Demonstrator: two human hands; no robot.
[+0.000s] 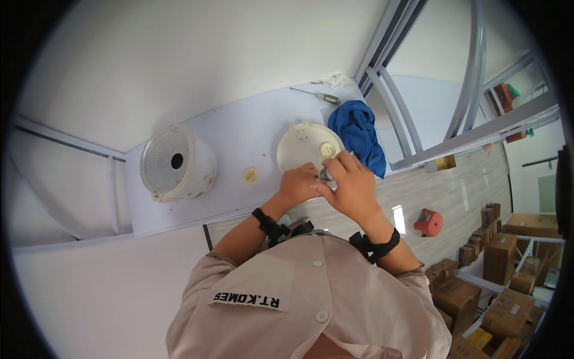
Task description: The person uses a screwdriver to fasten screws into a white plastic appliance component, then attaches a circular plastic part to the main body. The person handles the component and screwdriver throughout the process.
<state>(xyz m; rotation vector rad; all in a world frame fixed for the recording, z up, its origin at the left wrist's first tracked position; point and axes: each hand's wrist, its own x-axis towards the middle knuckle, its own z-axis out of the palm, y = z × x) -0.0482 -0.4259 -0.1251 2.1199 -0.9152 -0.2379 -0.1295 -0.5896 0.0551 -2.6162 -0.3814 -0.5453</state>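
Note:
My left hand (298,185) and my right hand (354,189) meet over the near edge of a round white lid (292,151). The fingers of both are closed around a small greyish part (325,175), mostly covered by them, so its kind does not show. On the lid, just beyond my right fingertips, sits a round cream cap (327,150). A similar cream round piece (250,175) lies on the table left of the lid. Farther left stands a white, round, pot-like appliance body (200,164), with a metallic inside and a dark round hole in its middle.
A blue cloth (357,131) is bunched right of the lid on the white table (239,128). Behind it lie a screwdriver (326,97) and a crumpled white tissue (338,81). A metal frame (397,113) borders the right side. A red stool (429,222) and cardboard boxes (499,257) stand beyond.

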